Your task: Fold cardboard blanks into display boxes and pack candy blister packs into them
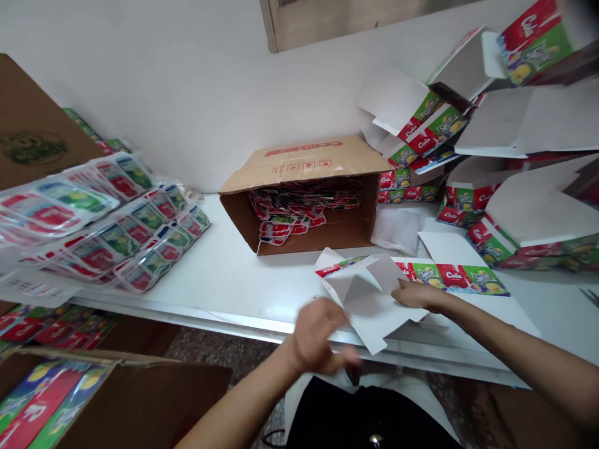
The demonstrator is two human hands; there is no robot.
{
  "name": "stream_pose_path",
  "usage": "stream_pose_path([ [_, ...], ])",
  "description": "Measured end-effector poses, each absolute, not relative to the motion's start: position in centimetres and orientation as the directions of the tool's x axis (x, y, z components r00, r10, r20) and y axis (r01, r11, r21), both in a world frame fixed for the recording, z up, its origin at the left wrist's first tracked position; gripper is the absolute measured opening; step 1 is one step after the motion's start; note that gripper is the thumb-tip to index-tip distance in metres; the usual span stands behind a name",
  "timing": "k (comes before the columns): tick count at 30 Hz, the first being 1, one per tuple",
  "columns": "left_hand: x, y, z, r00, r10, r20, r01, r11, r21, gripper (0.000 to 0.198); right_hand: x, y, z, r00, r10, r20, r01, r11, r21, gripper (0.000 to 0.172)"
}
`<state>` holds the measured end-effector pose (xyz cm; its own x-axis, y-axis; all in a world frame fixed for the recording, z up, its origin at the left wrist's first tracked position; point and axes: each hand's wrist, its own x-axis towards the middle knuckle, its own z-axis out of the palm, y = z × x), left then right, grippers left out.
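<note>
My right hand (415, 294) grips the edge of a partly folded printed carton (374, 293), its white inner side facing up. Near the front edge of the table, my left hand (322, 337) hovers to the left of that carton, fingers apart and blurred, holding nothing I can see. Under and behind my right hand lies a flat carton blank (458, 279) with red Cola and green Sprite panels. A brown cardboard box (309, 163) lies behind the carton, its open side toward me, with many small printed packets (290, 227) inside.
Stacks of plastic-wrapped printed packets (116, 231) cover the table's left side. Open-ended printed cartons (505, 187) pile up at the right. A white plastic bag (397, 229) sits beside the brown box. Another cardboard box (135, 399) stands low at the left, below the table edge.
</note>
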<state>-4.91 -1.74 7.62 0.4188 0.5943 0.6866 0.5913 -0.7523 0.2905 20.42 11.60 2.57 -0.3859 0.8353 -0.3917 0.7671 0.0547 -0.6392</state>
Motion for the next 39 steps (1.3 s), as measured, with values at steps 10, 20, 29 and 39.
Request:
stream_pose_path([
  [10, -1.5, 0.2, 2.4, 0.301, 0.837, 0.457, 0.924, -0.375, 0.079, 0.042, 19.8, 11.1, 3.5, -0.442, 0.484, -0.755, 0.776, -0.216, -0.593, 0.019],
  [20, -1.6, 4.1, 4.5, 0.085, 0.99, 0.112, 0.996, -0.086, 0.001, 0.051, 19.8, 9.0, 2.5, -0.507, 0.816, -0.278, 0.48, -0.001, -0.877, 0.055],
  [29, -1.8, 2.4, 1.4, 0.446, 0.768, 0.459, 0.881, -0.468, -0.074, 0.031, 17.3, 9.6, 0.5, -0.403, 0.888, -0.223, 0.61, 0.079, -0.788, 0.047],
  [39, -1.7, 0.3, 0.2, 0.631, 0.728, 0.27, 0.772, -0.549, -0.321, 0.045, 19.9, 12.5, 1.8, -0.452, 0.86, -0.238, 0.372, -0.061, -0.926, 0.072],
])
